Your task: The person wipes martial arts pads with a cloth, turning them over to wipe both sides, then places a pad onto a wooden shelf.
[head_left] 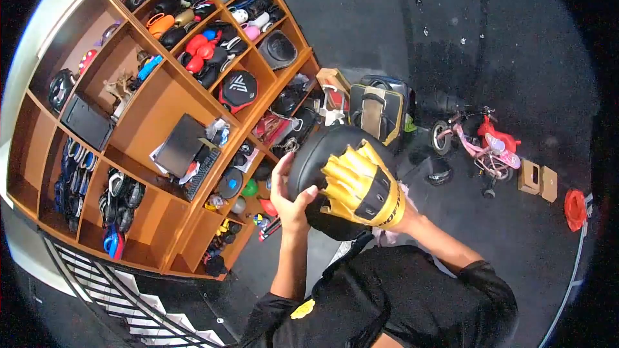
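A focus mitt with a round black pad and a yellow, fingered glove back is up in front of my chest. My right hand goes into the glove back through a yellow cuff; its fingers are hidden inside. My left hand is bare and closed on the rim of the pad, with the thumb on the near face and the fingers around the outer edge. A wide black strap piece crosses the glove's back near the wrist.
Wooden shelving with gloves and pads fills the left. A backpack stands on the dark floor by the shelves. Further right are a pink child's bicycle, a cardboard box and a red object. A stair railing runs lower left.
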{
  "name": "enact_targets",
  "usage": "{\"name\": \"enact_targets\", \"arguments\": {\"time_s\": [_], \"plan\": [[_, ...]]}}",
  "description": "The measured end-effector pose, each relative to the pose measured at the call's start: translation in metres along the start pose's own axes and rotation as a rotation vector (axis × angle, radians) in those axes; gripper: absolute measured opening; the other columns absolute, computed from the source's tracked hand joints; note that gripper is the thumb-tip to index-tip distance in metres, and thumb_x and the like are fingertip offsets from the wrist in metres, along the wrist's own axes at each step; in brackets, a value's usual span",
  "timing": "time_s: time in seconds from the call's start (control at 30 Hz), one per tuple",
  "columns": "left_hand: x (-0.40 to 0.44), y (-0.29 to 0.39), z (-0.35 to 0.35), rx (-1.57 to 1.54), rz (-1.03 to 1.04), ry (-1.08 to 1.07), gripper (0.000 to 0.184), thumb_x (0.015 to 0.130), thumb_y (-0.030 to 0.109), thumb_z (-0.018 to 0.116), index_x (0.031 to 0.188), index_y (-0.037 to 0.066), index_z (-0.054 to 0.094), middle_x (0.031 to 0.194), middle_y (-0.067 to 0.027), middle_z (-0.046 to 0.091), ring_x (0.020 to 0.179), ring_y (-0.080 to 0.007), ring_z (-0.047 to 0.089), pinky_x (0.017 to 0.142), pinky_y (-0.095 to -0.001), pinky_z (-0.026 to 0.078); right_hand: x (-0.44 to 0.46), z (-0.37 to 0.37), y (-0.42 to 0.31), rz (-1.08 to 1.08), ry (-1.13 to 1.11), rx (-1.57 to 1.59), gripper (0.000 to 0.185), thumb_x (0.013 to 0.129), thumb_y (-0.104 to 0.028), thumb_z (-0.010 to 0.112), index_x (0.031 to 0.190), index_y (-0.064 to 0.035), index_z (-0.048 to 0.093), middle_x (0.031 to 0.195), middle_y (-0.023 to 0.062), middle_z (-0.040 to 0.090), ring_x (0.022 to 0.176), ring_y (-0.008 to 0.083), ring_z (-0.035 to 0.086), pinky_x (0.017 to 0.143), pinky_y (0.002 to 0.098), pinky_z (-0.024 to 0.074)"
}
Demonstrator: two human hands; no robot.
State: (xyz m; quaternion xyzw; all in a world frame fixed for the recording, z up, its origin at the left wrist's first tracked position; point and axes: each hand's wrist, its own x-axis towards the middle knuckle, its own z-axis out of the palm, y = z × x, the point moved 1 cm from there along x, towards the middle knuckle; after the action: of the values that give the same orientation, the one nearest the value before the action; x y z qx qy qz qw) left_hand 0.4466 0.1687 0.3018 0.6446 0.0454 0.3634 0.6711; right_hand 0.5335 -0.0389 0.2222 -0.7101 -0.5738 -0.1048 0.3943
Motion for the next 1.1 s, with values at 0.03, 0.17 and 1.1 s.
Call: {"name": "enact_targets", "arguments": {"time_s": [0.03,0.17,1.1], "plan": [[0.0,0.0,0.005,0.05,-0.01,0.016,0.083,0.06,0.022,0.073,0.136,-0.003,0.051,0.127,-0.0149,0.058,0.115,-0.0259,0.06,0.102,-0.035,0.046,-0.005,0.006,0.004,0.027,0.024,0.009,0.065,0.084,-0.019,0.073,0.143,-0.0094,0.049,0.148,0.0129,0.048,0.137,0.0341,0.043,0.117,0.0437,0.0309],[-0.002,-0.004,0.008,0.026,-0.056,-0.038,0.078,0.06,0.015,0.076,0.134,-0.002,0.053,0.125,-0.0138,0.059,0.113,-0.0242,0.061,0.101,-0.034,0.046,-0.014,0.015,0.008,0.069,0.034,-0.015,0.066,0.086,-0.02,0.071,0.146,-0.011,0.046,0.152,0.0104,0.044,0.141,0.0317,0.038,0.12,0.0436,0.0254],[-0.055,-0.019,-0.013,0.195,0.173,0.163,0.08,0.068,0.009,0.082,0.139,0.003,0.045,0.117,-0.0161,0.062,0.101,-0.024,0.066,0.089,-0.0351,0.053,0.016,-0.011,-0.049,0.136,0.066,0.327,0.033,0.085,-0.01,0.06,0.11,0.0112,0.061,0.115,0.0304,0.062,0.114,0.0459,0.058,0.103,0.0489,0.0433]]}}
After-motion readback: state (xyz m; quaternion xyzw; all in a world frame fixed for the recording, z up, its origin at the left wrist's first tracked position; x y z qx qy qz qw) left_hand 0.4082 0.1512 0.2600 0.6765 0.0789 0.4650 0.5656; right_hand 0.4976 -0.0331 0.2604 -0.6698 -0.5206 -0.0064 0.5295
